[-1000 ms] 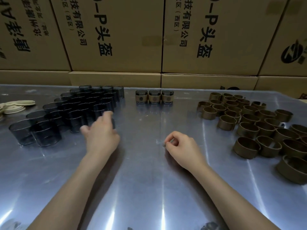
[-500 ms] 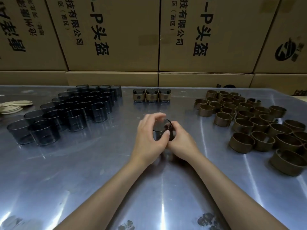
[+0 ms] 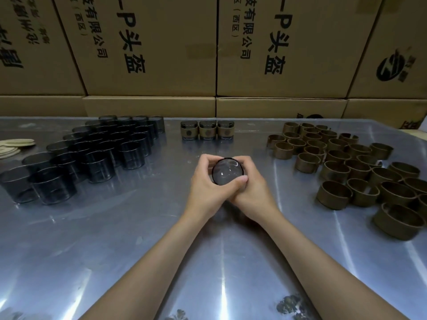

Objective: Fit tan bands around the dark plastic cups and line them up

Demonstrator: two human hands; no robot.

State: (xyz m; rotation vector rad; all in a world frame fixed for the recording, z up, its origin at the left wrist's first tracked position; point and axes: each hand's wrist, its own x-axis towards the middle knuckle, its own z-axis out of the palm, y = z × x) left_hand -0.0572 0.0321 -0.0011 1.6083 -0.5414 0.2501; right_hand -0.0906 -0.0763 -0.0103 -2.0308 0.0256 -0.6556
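Note:
A dark plastic cup point(image 3: 227, 172) is held at the table's centre, its round end tipped toward me. My left hand point(image 3: 208, 188) grips it from the left and my right hand point(image 3: 250, 188) from the right, fingers curled round its wall. No tan band is visible on this cup. Several bare dark cups point(image 3: 92, 153) stand clustered at the left. Loose tan bands point(image 3: 351, 167) lie grouped at the right. Three banded cups point(image 3: 207, 130) stand in a row at the back centre.
The shiny metal table point(image 3: 115, 239) carries everything. Pale flat discs point(image 3: 13, 145) are stacked at the far left edge. Cardboard boxes point(image 3: 161, 54) form a wall right behind the table.
My left hand picked a cup from the left cluster and brought it to the centre. Both hands have closed round it and tilted its round end toward me.

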